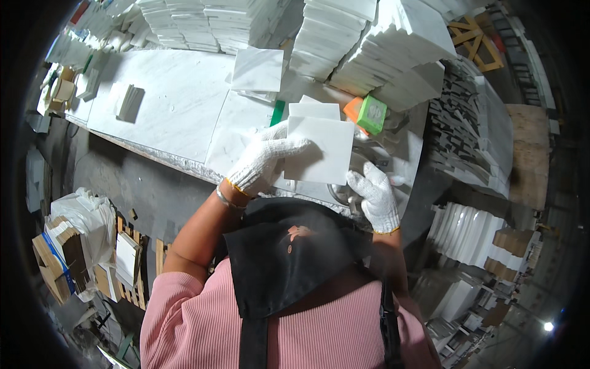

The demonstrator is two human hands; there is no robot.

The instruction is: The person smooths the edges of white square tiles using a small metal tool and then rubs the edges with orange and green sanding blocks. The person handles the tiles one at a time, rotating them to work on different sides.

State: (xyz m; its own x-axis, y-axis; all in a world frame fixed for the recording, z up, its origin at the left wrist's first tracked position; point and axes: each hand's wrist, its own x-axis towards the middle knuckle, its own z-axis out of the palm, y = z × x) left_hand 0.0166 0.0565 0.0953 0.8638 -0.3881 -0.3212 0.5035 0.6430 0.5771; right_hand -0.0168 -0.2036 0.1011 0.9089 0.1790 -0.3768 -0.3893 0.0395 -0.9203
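Observation:
My left hand (261,161), in a white knitted glove with a yellow cuff edge, grips a square white marble tile (322,154) by its left side. The thumb lies over the top face; the other fingers are mostly hidden. My right hand (376,195), also gloved, is beside the tile's lower right corner, fingers loosely apart and nothing visible in them. Whether its thumb touches the tile I cannot tell. Another white tile (313,110) shows just beyond the held one. A rounded metal object (337,194), partly hidden, lies under the tile's near edge.
A green block (372,114) and an orange one (353,109) sit beyond my right hand. Square tiles (258,69) are stacked on the white slab table (166,98). Tall tile stacks (335,37) line its back. Wrapped tiles (470,230) stand right; a pallet (138,270) lies left.

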